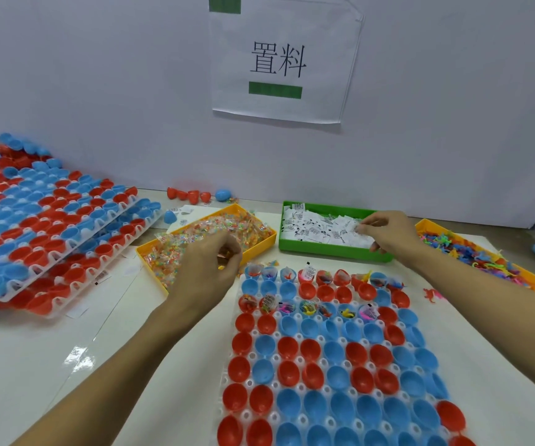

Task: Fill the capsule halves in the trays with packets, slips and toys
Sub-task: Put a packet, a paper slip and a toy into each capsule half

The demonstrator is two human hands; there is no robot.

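head view: two bare hands reach into supply bins behind a capsule tray on the desk.
the left hand curls its grip around packets over the yellow bin; the right hand pinches white slips in the green bin. the white tray holds red and blue capsule halves, the far rows partly filled.
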